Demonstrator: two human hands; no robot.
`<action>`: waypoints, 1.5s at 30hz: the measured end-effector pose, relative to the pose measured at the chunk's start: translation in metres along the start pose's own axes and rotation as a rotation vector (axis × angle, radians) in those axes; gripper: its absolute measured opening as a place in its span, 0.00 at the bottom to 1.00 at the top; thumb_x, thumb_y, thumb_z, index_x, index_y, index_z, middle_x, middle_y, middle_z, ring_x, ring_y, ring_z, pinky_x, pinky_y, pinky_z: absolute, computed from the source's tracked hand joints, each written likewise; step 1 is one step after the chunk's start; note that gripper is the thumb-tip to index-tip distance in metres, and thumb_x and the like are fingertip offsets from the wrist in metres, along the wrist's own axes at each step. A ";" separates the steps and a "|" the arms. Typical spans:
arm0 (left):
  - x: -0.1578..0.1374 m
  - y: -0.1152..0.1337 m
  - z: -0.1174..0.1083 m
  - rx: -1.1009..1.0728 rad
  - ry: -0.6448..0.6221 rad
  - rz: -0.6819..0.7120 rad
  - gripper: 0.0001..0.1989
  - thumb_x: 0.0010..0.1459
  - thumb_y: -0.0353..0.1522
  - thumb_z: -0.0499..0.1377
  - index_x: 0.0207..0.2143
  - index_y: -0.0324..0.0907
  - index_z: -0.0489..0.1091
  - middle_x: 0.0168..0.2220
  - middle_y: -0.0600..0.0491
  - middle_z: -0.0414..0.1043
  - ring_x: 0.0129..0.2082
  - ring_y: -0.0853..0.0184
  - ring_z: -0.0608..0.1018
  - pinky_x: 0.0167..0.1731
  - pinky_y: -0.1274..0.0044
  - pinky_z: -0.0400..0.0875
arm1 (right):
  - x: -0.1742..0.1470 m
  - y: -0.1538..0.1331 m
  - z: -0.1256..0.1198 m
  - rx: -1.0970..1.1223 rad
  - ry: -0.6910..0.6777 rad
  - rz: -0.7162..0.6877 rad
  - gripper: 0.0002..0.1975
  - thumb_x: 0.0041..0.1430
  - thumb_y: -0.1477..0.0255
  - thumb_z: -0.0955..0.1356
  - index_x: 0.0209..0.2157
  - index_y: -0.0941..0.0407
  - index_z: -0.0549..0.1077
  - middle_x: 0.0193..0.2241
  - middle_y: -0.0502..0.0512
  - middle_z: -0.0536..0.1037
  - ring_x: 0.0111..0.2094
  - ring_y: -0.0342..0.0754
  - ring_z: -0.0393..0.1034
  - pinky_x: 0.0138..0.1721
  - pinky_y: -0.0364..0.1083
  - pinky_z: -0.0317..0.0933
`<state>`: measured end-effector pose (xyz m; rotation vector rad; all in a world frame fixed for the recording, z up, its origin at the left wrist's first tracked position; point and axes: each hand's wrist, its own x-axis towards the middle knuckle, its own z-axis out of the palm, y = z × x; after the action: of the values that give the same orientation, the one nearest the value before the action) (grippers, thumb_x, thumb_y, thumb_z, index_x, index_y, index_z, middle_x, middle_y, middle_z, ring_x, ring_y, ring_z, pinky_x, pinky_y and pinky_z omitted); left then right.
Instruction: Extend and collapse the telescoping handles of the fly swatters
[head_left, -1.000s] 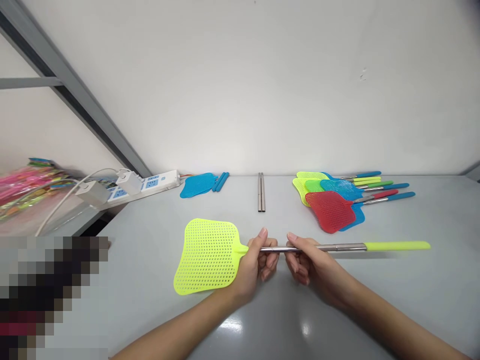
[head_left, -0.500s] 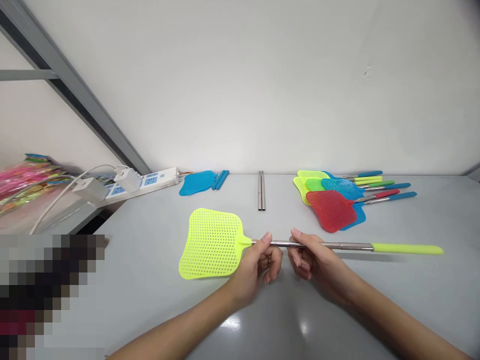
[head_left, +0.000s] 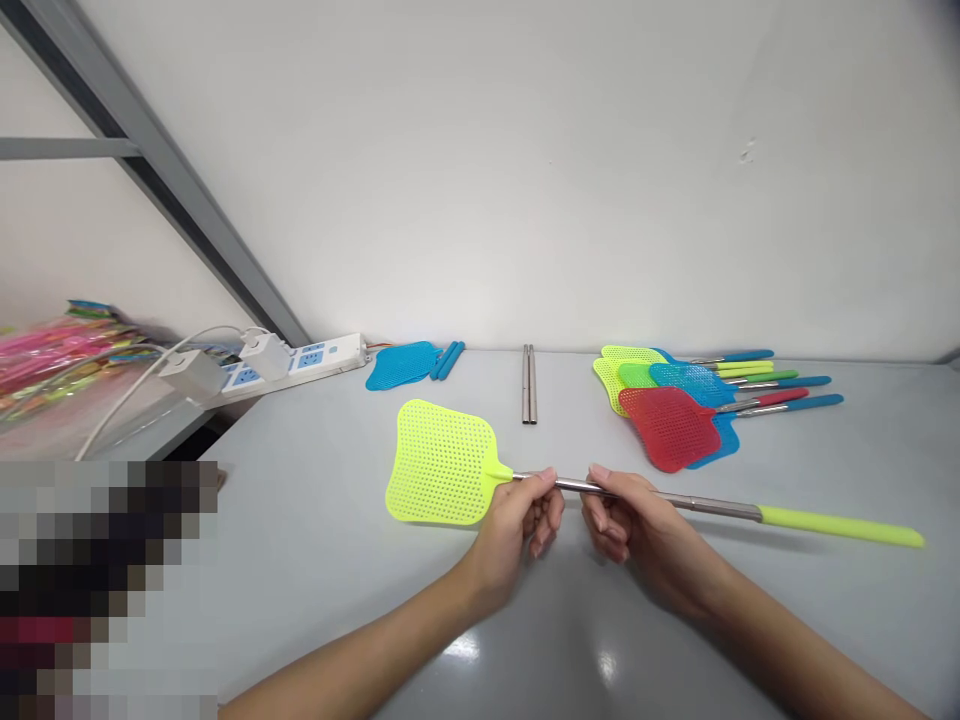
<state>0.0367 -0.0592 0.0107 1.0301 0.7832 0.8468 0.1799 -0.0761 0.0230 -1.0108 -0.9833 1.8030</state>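
Observation:
A yellow-green fly swatter (head_left: 444, 464) with a perforated head, a metal telescopic rod and a yellow-green grip is held across the front of the table. My left hand (head_left: 521, 515) is closed on the rod just beside the head, thumb on top. Farther right along the same rod, my right hand (head_left: 626, 512) pinches it with the thumb above. The grip end stretches off to the right, slightly lower than the head. Parts of the rod are hidden behind my fingers.
Two metal rods (head_left: 529, 385) lie near the wall. To their left are a blue swatter head (head_left: 403, 366) and two blue grips (head_left: 448, 361). Several swatters, a red one (head_left: 670, 428) on top, are piled at right. A power strip (head_left: 328, 357) with plugs stands at the left edge.
The swatter has tilted: its head has risen and shifted right, while its grip end has dropped. Both hands stay on the rod. The whole view has shifted slightly.

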 end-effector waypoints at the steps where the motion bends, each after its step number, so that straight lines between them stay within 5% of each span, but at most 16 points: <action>1: 0.000 0.000 0.000 -0.023 0.005 0.000 0.21 0.54 0.40 0.46 0.13 0.39 0.58 0.09 0.60 0.49 0.11 0.77 0.55 0.16 0.81 0.49 | 0.000 0.000 0.000 -0.001 0.006 0.005 0.22 0.55 0.61 0.59 0.14 0.58 0.62 0.11 0.44 0.52 0.14 0.38 0.49 0.18 0.40 0.44; 33: 0.000 -0.005 0.005 0.075 -0.093 -0.042 0.21 0.56 0.42 0.46 0.17 0.37 0.62 0.11 0.59 0.54 0.12 0.77 0.57 0.14 0.83 0.49 | 0.005 0.012 0.001 0.099 0.066 -0.011 0.21 0.53 0.58 0.60 0.16 0.58 0.63 0.11 0.44 0.56 0.13 0.38 0.50 0.18 0.40 0.47; 45: -0.002 -0.005 0.006 0.052 -0.092 -0.004 0.17 0.58 0.43 0.42 0.25 0.40 0.57 0.15 0.61 0.55 0.14 0.77 0.57 0.15 0.83 0.51 | 0.001 0.003 0.003 0.097 0.095 0.035 0.21 0.53 0.58 0.60 0.15 0.58 0.63 0.11 0.44 0.54 0.14 0.38 0.50 0.18 0.39 0.47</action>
<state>0.0423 -0.0648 0.0078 1.1053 0.7328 0.7734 0.1764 -0.0768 0.0209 -1.0491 -0.8169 1.7966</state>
